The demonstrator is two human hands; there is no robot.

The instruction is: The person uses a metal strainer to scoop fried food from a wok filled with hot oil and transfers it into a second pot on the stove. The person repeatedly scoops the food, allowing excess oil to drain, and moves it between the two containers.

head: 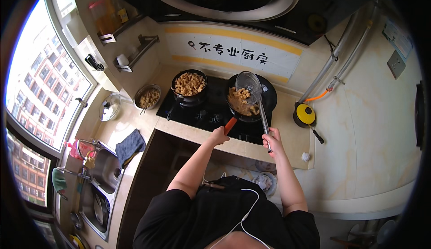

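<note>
My left hand grips the reddish-brown handle of a black wok on the right burner. In my right hand is the long metal handle of a mesh strainer ladle. Its round mesh head hangs over the wok, above the food. Golden-brown chunks and brown liquid fill the left side of the wok. On the left burner a black pan is heaped with similar browned chunks.
Left of the black gas hob stands a metal bowl of food, near a glass lid. A yellow-lidded small pot stands right. A dark cloth lies beside the double sink. The range hood overhangs the hob.
</note>
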